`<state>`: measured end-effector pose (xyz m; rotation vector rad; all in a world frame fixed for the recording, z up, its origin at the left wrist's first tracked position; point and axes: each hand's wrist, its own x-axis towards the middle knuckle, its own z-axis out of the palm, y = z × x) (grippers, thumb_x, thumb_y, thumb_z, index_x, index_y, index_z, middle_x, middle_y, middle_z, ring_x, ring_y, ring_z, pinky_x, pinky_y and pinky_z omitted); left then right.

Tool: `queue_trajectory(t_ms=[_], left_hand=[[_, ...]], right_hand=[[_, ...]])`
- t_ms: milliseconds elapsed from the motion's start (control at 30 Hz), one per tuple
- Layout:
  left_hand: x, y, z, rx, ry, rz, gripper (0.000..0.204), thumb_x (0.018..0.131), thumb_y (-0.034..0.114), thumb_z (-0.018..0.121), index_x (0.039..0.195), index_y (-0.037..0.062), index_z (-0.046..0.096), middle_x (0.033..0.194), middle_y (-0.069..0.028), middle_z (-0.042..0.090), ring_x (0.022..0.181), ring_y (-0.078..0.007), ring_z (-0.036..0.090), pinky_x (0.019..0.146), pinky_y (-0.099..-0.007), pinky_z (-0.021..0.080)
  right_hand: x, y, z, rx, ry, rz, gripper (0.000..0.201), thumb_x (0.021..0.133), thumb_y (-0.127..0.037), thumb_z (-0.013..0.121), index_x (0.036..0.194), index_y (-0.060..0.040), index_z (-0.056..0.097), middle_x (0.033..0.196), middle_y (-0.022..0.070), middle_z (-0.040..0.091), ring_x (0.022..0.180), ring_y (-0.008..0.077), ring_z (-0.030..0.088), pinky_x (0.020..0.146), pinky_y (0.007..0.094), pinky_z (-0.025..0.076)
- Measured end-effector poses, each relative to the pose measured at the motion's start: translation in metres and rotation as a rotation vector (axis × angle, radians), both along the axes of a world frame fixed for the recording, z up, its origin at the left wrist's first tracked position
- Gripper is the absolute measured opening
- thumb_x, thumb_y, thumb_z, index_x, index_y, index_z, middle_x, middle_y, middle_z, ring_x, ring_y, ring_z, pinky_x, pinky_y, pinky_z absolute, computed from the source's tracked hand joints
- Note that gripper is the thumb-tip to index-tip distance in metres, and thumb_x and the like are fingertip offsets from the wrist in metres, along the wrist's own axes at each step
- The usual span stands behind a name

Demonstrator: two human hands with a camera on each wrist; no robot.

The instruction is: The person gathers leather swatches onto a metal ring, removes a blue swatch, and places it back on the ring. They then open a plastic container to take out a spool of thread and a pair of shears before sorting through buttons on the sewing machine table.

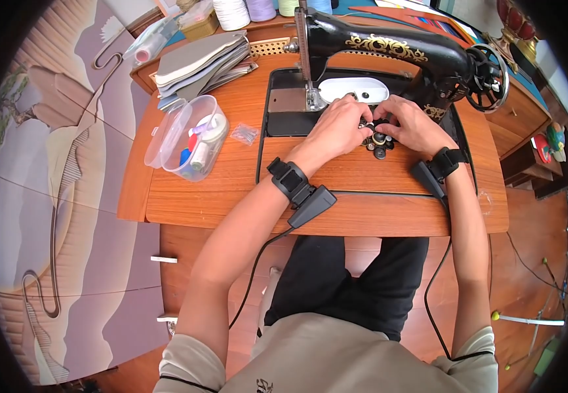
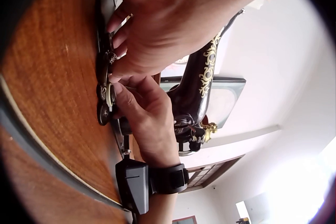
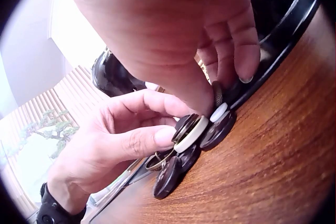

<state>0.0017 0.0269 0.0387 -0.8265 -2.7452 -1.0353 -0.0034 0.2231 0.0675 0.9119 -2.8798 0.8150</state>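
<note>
A pile of mostly dark round buttons [image 1: 380, 153] lies on the wooden sewing table, under and between the two hands. My left hand [image 1: 341, 126] pinches a dark button [image 3: 185, 125] at the pile, its thumb against the edge of a small stack with a cream button [image 3: 191, 134]. Opposite it, my right hand [image 1: 412, 126] reaches in with bent fingers, thumb and fingertips right at the buttons; whether it grips one I cannot tell. A small white button [image 3: 219, 111] leans on a dark one. Just behind the hands stands a white oval tray [image 1: 339, 85] with a dark button in it.
A black sewing machine [image 1: 389, 49] with gold ornament rises behind the hands, its handwheel [image 1: 490, 78] at the right. To the left are a clear plastic box [image 1: 195, 167] of thread spools, a small plastic bag [image 1: 245, 133] and folded cloths [image 1: 198, 65]. Thread cones [image 1: 231, 13] line the back.
</note>
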Motion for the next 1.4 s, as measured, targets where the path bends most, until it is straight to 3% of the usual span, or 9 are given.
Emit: queue_trajectory(t_ms=[300,667,900,1033,1100,1200,1267,1400], left_hand=[[-0.001,0.000,-0.002,0.041,-0.039,0.026,0.020,0.081,0.011,0.073,0.098,0.0024,0.067,0.099,-0.0144,0.062,0.094,-0.0290,0.061,0.083,-0.0375,0.049],[-0.004,0.001,-0.002,0.116,-0.025,0.022,0.012,0.084,0.006,0.064,0.094,-0.0017,0.066,0.082,-0.0111,0.067,0.075,-0.0192,0.064,0.069,-0.0322,0.051],[-0.003,0.005,0.003,0.196,-0.057,0.047,0.013,0.087,0.009,0.064,0.096,-0.0009,0.065,0.083,-0.0100,0.067,0.075,-0.0169,0.065,0.069,-0.0312,0.052],[-0.008,0.006,-0.001,0.433,-0.240,-0.020,0.016,0.089,0.010,0.063,0.100,-0.0016,0.062,0.085,-0.0082,0.068,0.081,-0.0143,0.065,0.071,-0.0289,0.052],[-0.009,0.007,-0.004,0.480,-0.294,-0.045,0.017,0.090,0.011,0.063,0.101,-0.0019,0.061,0.086,-0.0075,0.068,0.083,-0.0136,0.065,0.072,-0.0282,0.052],[-0.007,0.007,0.001,0.503,-0.300,-0.062,0.018,0.090,0.012,0.064,0.101,-0.0014,0.061,0.087,-0.0073,0.068,0.082,-0.0122,0.064,0.072,-0.0276,0.052],[-0.004,0.007,0.006,0.428,-0.278,0.023,0.018,0.090,0.014,0.066,0.100,-0.0011,0.061,0.084,-0.0062,0.067,0.078,-0.0110,0.062,0.071,-0.0271,0.051],[-0.002,0.006,0.010,0.426,-0.271,0.024,0.019,0.089,0.015,0.067,0.098,-0.0010,0.062,0.082,-0.0054,0.067,0.075,-0.0101,0.060,0.070,-0.0266,0.051]], right_hand=[[0.001,-0.005,0.004,-0.055,-0.016,0.017,0.012,0.079,-0.005,0.069,0.085,0.0018,0.061,0.076,0.0162,0.062,0.074,0.0294,0.063,0.069,0.0383,0.050],[-0.002,-0.004,0.002,-0.096,0.002,0.026,0.009,0.080,-0.003,0.066,0.085,0.0028,0.061,0.077,0.0168,0.063,0.073,0.0293,0.063,0.067,0.0380,0.050],[0.001,-0.007,0.008,-0.192,0.068,-0.017,0.010,0.083,-0.003,0.065,0.090,0.0022,0.061,0.086,0.0130,0.062,0.074,0.0256,0.060,0.068,0.0353,0.049],[0.001,-0.008,0.010,-0.242,0.138,-0.040,0.009,0.085,-0.004,0.064,0.091,0.0015,0.061,0.087,0.0100,0.061,0.072,0.0225,0.058,0.066,0.0330,0.048],[-0.001,-0.008,0.008,-0.304,0.169,-0.047,0.006,0.086,-0.005,0.065,0.090,-0.0015,0.063,0.086,0.0047,0.061,0.072,0.0138,0.057,0.061,0.0264,0.045],[0.001,-0.009,0.010,-0.324,0.174,-0.054,0.008,0.085,-0.005,0.065,0.091,0.0004,0.062,0.086,0.0082,0.061,0.070,0.0182,0.057,0.064,0.0301,0.047],[0.001,-0.009,0.010,-0.336,0.174,-0.054,0.009,0.086,-0.005,0.065,0.091,0.0004,0.062,0.086,0.0077,0.061,0.071,0.0174,0.057,0.063,0.0296,0.047],[0.002,-0.011,0.011,-0.363,0.149,-0.054,0.009,0.086,-0.006,0.066,0.091,0.0004,0.062,0.087,0.0066,0.062,0.071,0.0153,0.058,0.062,0.0285,0.047]])
